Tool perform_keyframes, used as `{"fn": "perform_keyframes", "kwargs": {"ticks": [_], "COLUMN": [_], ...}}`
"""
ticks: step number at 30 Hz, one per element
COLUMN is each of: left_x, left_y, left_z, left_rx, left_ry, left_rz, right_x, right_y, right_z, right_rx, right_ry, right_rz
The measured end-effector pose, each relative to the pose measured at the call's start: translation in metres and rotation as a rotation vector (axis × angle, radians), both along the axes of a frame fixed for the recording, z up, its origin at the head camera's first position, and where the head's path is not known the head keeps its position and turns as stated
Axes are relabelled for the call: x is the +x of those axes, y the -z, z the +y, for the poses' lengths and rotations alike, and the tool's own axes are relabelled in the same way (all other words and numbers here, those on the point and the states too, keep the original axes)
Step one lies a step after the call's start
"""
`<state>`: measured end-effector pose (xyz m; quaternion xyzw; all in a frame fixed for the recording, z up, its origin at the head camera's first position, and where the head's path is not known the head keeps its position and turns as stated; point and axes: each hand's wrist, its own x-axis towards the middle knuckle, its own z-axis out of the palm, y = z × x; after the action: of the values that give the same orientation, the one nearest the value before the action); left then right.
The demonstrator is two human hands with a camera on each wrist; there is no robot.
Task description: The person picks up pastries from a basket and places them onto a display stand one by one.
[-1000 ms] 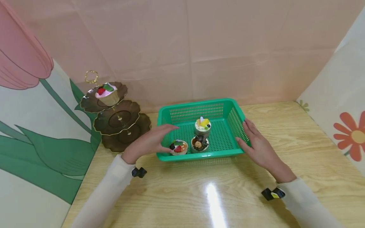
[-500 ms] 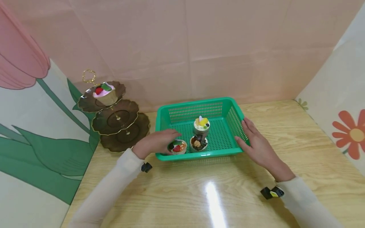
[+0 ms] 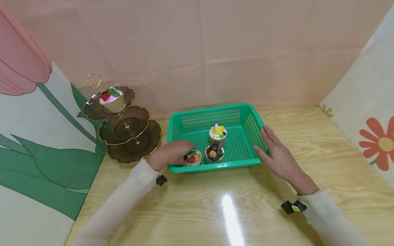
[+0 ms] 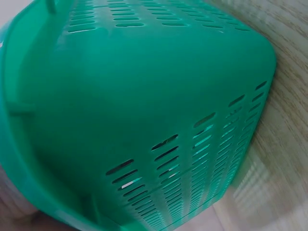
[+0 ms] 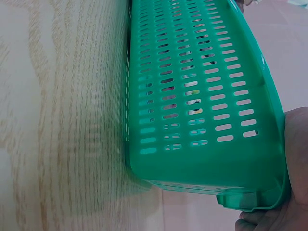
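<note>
My left hand [image 3: 172, 153] reaches over the near left corner of a green plastic basket [image 3: 212, 166] and grips a cupcake with red fruit and a green leaf [image 3: 193, 158]. Its fingertips are partly hidden behind the cupcake. Beside it in the basket stand a chocolate cupcake with a nut-like topping [image 3: 214, 153] and a cupcake with yellow fruit [image 3: 218, 134]. My right hand [image 3: 278, 157] rests on the basket's right end with its fingers extended. Both wrist views mainly show the basket's slotted outer wall [image 4: 134, 86], and the hand's edge [image 5: 296, 154] touches the rim in the right wrist view.
Left of the basket stands a three-tier brown stand [image 3: 123, 126] with gold edges. A pink cupcake [image 3: 112, 99] sits tilted on its top tier. The wooden table [image 3: 191, 212] meets a pink backdrop [image 3: 234, 58] behind the basket.
My left hand has moved right and down into the basket's corner, and its fingers have closed around the red-fruit cupcake. The right hand has stayed on the basket's right end.
</note>
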<state>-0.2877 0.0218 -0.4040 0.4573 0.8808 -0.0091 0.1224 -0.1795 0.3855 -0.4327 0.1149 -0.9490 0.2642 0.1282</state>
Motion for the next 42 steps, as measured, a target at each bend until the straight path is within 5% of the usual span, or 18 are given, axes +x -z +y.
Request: {"fn": "perform_keyframes", "kwargs": {"ticks": [19, 30, 38, 42], "left_x": [-0.0031, -0.0019, -0.0002, -0.0009], "left_y": [0.0081, 0.0052, 0.0079, 0.0056], "left_z": [0.0027, 0.0057, 0.0076, 0.0075], "left_rx": [0.084, -0.030, -0.006, -0.008], "left_ry": [-0.013, -0.028, -0.061, -0.058], "left_rz": [0.009, 0.032, 0.120, 0.076], "right_x": [0.0022, 0.0015, 0.0006, 0.0007], "right_y": [0.0009, 0.0026, -0.0009, -0.0010], "right_z": [0.0015, 0.0013, 0.0001, -0.0001], "right_rx": [-0.014, -0.010, -0.007, -0.007], "right_ry": [0.007, 0.004, 0.008, 0.010], "right_rz": [-0.005, -0.006, -0.014, -0.024]}}
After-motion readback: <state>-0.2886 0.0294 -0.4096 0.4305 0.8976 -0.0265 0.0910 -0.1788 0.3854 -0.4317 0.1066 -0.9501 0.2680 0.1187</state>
